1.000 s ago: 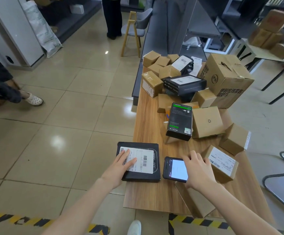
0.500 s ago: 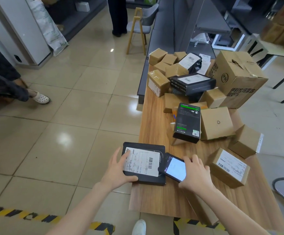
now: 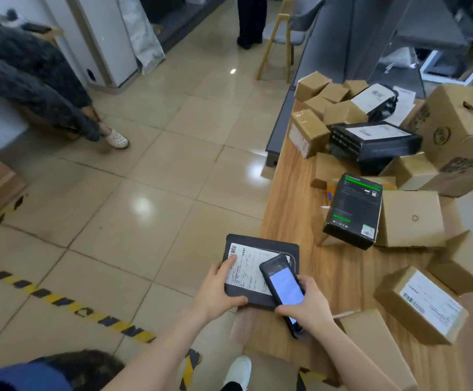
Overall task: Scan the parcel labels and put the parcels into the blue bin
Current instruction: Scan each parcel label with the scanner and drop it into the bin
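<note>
A flat black parcel [image 3: 260, 246] with a white shipping label [image 3: 248, 269] hangs over the left front edge of the wooden table [image 3: 294, 210]. My left hand [image 3: 218, 292] grips its near left corner, thumb on the label. My right hand [image 3: 306, 304] holds a black phone scanner [image 3: 283, 286] with a lit screen, tilted over the label's right side. A blue shape [image 3: 18, 376] shows at the bottom left corner; whether it is the bin cannot be told.
Several cardboard parcels crowd the table: a labelled box [image 3: 424, 304] at the right, a black and green box [image 3: 353, 210] in the middle, a large carton [image 3: 461, 136] at the back. People stand at the left [image 3: 32, 80] and far back [image 3: 251, 21]. Yellow-black tape [image 3: 60, 301] crosses the floor.
My right hand lifted the phone off the table and brought it over the label. My left hand pulled the black parcel closer and tightened its hold. The view swung left.
</note>
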Action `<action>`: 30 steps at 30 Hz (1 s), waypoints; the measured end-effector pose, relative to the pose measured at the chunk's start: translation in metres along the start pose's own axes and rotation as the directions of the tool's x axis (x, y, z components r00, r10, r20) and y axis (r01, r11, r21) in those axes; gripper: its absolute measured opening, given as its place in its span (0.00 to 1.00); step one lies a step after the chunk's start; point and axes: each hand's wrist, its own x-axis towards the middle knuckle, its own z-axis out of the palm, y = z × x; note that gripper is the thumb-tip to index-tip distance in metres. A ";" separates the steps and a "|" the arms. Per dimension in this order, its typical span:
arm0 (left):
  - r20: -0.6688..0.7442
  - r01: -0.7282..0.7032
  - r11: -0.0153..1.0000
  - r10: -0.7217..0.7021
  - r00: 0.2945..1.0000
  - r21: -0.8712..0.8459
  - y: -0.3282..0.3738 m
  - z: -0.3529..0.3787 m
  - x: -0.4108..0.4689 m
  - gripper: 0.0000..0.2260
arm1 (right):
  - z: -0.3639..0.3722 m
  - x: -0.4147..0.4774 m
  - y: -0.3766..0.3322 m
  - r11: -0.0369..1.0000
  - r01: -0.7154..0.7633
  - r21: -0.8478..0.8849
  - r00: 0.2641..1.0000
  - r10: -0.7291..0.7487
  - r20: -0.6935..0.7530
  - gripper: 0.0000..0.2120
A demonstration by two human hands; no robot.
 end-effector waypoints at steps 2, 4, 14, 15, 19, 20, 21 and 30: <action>-0.046 0.015 1.000 -0.015 0.999 -0.014 -0.006 0.001 -0.018 0.45 | 0.004 -0.007 0.000 0.999 0.021 0.024 1.000 -0.021 0.011 0.39; -0.107 0.027 0.999 -0.030 0.994 -0.030 -0.012 -0.001 -0.041 0.45 | 0.009 -0.017 -0.002 0.997 0.070 0.013 0.997 -0.070 0.031 0.39; -0.474 0.212 0.967 -0.254 0.843 -0.140 -0.060 -0.022 -0.226 0.42 | 0.088 -0.105 -0.034 0.923 0.385 -0.029 0.870 -0.352 0.347 0.41; -0.511 0.236 0.959 -0.282 0.812 -0.155 -0.070 -0.023 -0.252 0.41 | 0.103 -0.118 -0.036 0.911 0.411 -0.027 0.844 -0.369 0.389 0.41; -0.620 0.336 0.913 -0.404 0.673 -0.230 -0.107 -0.025 -0.344 0.41 | 0.164 -0.172 -0.043 0.869 0.493 -0.029 0.719 -0.389 0.576 0.40; -0.629 0.350 0.894 -0.446 0.637 -0.279 -0.115 -0.025 -0.364 0.41 | 0.178 -0.185 -0.046 0.858 0.513 -0.034 0.686 -0.386 0.617 0.40; -0.631 0.364 0.873 -0.486 0.605 -0.324 -0.122 -0.025 -0.383 0.42 | 0.193 -0.197 -0.050 0.842 0.538 -0.043 0.652 -0.383 0.654 0.40; -0.597 0.459 0.687 -0.722 0.350 -0.563 -0.216 -0.039 -0.495 0.46 | 0.344 -0.278 -0.091 0.720 0.687 -0.101 0.432 -0.292 0.853 0.45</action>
